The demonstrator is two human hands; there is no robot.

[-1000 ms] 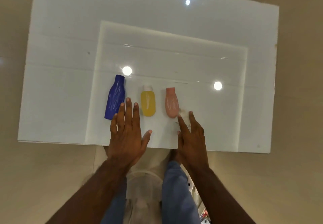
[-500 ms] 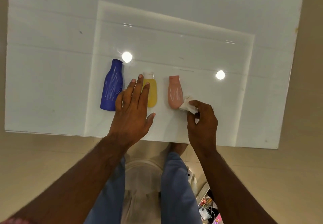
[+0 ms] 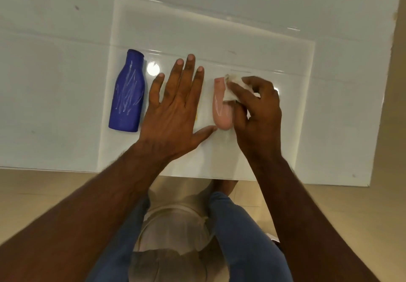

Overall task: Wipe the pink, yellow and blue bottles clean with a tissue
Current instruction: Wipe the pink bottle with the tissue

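Three bottles lie side by side on a white glossy table (image 3: 263,141). The blue bottle (image 3: 128,92), streaked with white marks, is on the left. My left hand (image 3: 175,108) is spread flat with fingers apart over the yellow bottle (image 3: 197,114), of which only a thin sliver shows at the hand's right edge. The pink bottle (image 3: 220,110) lies on the right. My right hand (image 3: 257,106) holds a crumpled white tissue (image 3: 231,89) pressed against the pink bottle's upper right side.
A slightly raised white panel (image 3: 219,29) forms the middle of the table, and the bottles lie on it. The table's near edge runs just below my wrists. My legs in blue trousers (image 3: 241,237) and a beige floor (image 3: 44,189) are below.
My right hand picked up the tissue and brought it up onto the pink bottle. My left hand slid forward and now covers the yellow bottle. The camera moved closer.
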